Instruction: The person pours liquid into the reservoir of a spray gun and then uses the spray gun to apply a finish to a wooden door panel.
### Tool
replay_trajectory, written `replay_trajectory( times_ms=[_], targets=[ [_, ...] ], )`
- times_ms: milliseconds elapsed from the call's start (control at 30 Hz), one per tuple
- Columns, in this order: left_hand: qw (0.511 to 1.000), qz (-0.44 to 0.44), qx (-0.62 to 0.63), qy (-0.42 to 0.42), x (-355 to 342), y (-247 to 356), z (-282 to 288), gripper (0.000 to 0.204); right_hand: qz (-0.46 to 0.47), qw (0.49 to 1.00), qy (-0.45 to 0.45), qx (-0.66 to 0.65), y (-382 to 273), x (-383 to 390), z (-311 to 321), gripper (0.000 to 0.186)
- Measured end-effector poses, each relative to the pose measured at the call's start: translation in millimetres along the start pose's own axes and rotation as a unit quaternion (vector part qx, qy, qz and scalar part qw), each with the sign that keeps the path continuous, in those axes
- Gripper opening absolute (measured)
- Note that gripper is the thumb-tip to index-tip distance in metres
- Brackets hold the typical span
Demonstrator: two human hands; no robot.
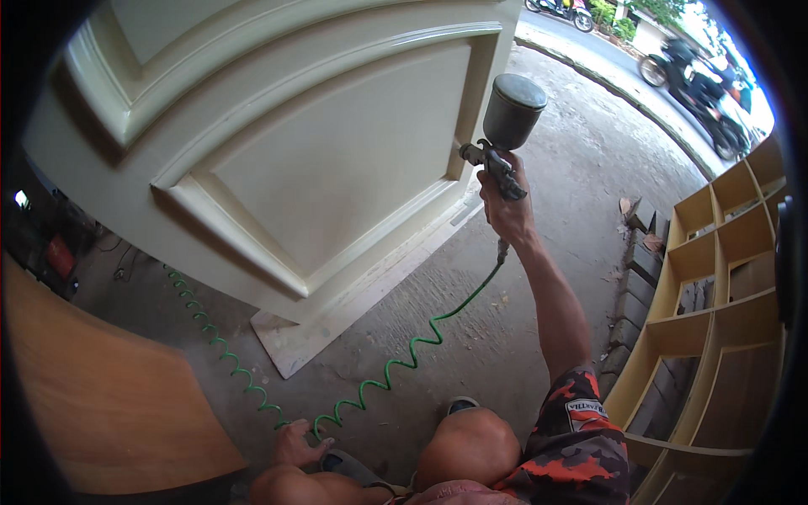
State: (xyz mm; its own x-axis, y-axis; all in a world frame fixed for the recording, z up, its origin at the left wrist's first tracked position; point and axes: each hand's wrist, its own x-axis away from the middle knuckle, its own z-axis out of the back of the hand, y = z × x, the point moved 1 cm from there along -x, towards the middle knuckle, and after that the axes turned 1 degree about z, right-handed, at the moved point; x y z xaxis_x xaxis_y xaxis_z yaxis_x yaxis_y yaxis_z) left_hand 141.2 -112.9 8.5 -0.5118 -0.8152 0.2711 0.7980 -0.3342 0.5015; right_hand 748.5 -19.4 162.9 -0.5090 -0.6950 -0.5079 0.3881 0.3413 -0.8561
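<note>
My right hand (507, 200) grips a spray gun (497, 168) with a grey metal cup (515, 105) on top. Its nozzle points left at the recessed lower panel of a cream-white door (337, 160), close to the panel's right edge but apart from it. From the gun's handle a green coiled air hose (412, 364) runs down to my left hand (299, 443), low in the view. The fingers there are curled round the hose, which carries on up to the left past the door's lower corner.
The door stands on a pale board (290, 341) on the concrete floor (454, 290). A wooden shelf frame (711, 316) rises at the right, beside stacked dark pieces (635, 290). An orange-brown wooden panel (109, 396) is at the lower left. A motorbike (694, 93) is on the street beyond.
</note>
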Motion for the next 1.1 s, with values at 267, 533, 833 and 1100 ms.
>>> replay_trajectory(
  times_ms=[267,533,833,1100],
  targets=[
    [0.999,-0.044,0.025,-0.005,-10.4,6.4,-0.4,0.038,-0.029,0.998,0.036,-0.042,25.4,-40.4,57.9,0.045],
    [0.997,-0.034,0.066,-0.028,-19.0,21.8,3.0,0.038,-0.016,0.997,0.053,-0.051,42.5,-80.2,106.1,0.031],
    [0.993,-0.049,0.100,-0.034,-22.8,26.4,2.6,0.031,-0.054,0.995,0.077,0.021,62.9,-124.0,133.2,0.041],
    [0.994,-0.023,0.106,-0.030,-22.9,17.7,-4.9,0.042,-0.028,0.973,0.146,0.177,78.3,-133.4,137.9,0.039]
  ],
)
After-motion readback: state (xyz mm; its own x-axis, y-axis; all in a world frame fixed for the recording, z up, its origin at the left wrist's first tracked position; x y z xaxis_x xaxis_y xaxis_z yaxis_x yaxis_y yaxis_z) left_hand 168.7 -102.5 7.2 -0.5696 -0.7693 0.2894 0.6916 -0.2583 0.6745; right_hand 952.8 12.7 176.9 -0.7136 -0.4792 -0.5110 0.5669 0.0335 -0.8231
